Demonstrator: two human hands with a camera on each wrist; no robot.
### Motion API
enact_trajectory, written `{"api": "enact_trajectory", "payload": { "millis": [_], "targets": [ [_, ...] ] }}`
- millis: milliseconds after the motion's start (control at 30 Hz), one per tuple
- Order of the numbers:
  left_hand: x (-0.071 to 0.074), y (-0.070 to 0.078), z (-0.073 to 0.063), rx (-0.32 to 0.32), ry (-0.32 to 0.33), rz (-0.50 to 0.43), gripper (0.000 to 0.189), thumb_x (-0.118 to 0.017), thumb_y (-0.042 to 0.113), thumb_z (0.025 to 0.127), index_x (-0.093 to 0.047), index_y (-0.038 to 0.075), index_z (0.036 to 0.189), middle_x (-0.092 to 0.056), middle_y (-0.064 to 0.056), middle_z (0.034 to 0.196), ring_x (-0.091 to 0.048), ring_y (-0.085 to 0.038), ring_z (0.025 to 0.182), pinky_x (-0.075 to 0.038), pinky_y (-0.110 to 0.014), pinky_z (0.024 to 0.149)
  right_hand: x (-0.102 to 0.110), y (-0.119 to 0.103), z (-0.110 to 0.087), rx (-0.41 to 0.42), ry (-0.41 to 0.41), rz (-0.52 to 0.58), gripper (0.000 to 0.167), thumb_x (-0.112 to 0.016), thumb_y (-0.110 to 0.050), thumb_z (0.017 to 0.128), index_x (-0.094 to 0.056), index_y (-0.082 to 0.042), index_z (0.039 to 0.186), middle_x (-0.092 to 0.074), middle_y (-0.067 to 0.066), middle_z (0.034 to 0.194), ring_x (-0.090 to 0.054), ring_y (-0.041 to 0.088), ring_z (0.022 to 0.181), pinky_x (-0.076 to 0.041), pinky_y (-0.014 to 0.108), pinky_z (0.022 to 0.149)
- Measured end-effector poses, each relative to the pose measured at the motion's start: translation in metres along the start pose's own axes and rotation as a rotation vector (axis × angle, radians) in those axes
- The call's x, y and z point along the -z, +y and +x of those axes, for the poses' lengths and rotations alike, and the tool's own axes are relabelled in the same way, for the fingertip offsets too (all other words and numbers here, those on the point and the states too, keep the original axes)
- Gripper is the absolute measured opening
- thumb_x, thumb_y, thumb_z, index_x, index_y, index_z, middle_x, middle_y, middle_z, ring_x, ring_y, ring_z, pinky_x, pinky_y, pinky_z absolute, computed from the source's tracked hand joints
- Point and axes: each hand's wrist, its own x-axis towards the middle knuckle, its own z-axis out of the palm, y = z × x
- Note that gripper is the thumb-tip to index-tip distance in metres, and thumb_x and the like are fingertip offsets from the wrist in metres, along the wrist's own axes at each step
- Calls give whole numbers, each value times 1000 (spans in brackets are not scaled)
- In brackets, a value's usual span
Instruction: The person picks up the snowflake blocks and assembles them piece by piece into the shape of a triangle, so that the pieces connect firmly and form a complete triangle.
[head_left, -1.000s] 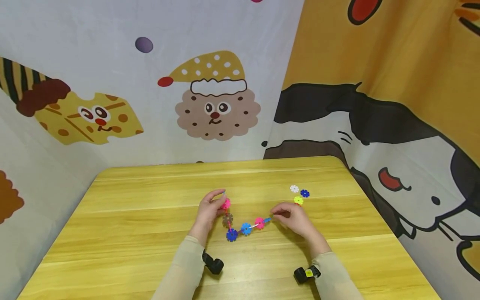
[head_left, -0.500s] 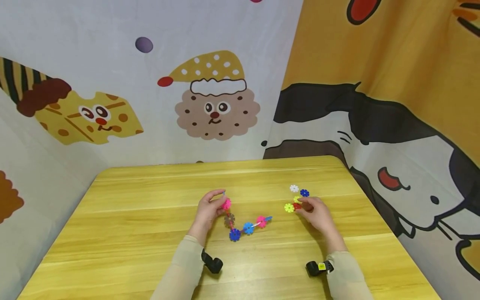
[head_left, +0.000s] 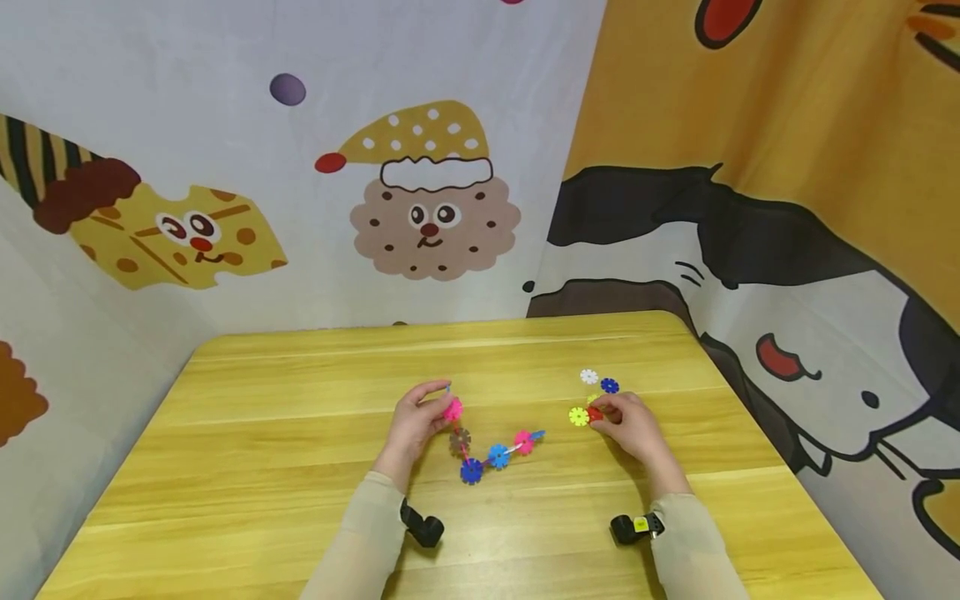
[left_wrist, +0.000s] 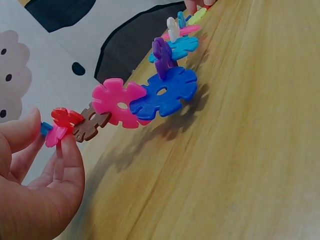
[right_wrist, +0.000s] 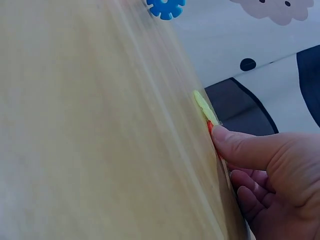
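Note:
My left hand (head_left: pixel 412 421) pinches a pink snowflake disc (head_left: pixel 452 409) at one end of a chain of interlocked plastic discs. In the left wrist view the chain runs from a red disc (left_wrist: pixel 66 117) by the fingertips through a brown one (left_wrist: pixel 91 125), a pink one (left_wrist: pixel 120 102) and a dark blue one (left_wrist: pixel 165 92) to several more. Its far end is a blue disc (head_left: pixel 537 435). On the right, my right hand (head_left: pixel 630 421) pinches a red disc (head_left: pixel 594 414) between thumb and fingers, low at the tabletop. A yellow disc (head_left: pixel 578 416) lies against it.
Just beyond the right hand lie a white disc (head_left: pixel 588 377) and a dark blue disc (head_left: pixel 610 386), with another yellow disc (head_left: pixel 592 398) partly hidden by the fingers. The wooden table (head_left: pixel 300 417) meets a cartoon-print cloth wall (head_left: pixel 262 275) at the back.
My right hand has left the chain's far end and moved right to the loose discs. A yellow disc now lies left of the red one. The chain has shifted slightly right.

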Motion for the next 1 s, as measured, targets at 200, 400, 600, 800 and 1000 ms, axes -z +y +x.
{"api": "enact_trajectory", "payload": {
  "millis": [200, 400, 600, 800, 1000],
  "targets": [
    [2, 0, 0, -4, 13, -7, 40, -67, -1, 92, -55, -10, 129, -68, -8, 89, -65, -14, 74, -56, -25, 66, -1, 1, 0, -12, 15, 31, 24, -79, -9, 85, -67, -3, 104, -59, 12, 99, -55, 24, 86, -47, 37, 74],
    [3, 0, -1, 3, 14, 6, 39, -66, 0, 93, -56, -10, 130, -68, -9, 90, -65, -14, 74, -56, -25, 65, -1, 3, -4, -76, 81, 132, 21, -70, 1, 89, -61, 2, 109, -62, 13, 93, -56, 24, 84, -48, 31, 73],
    [3, 0, -2, 5, 10, -5, 40, -66, -2, 93, -56, -10, 130, -69, -10, 89, -66, -15, 73, -56, -25, 65, -7, -8, -2, -91, 164, 166, 15, -68, -3, 93, -66, 1, 107, -67, 12, 94, -61, 25, 88, -50, 31, 78],
    [3, 0, -2, -2, 4, -4, 38, -66, -1, 93, -57, -9, 129, -68, -10, 89, -65, -15, 75, -55, -24, 65, -31, -48, 12, -11, 118, 293, 9, -72, -4, 90, -70, -3, 98, -68, 6, 85, -61, 17, 76, -51, 25, 66],
    [4, -1, -2, -4, -3, 14, 40, -68, 2, 93, -56, -9, 130, -68, -10, 92, -64, -15, 76, -55, -24, 66, -58, -91, 27, 66, 49, 388, 5, -74, -5, 89, -70, -4, 92, -69, 3, 82, -62, 15, 73, -53, 25, 65]
  ]
}}
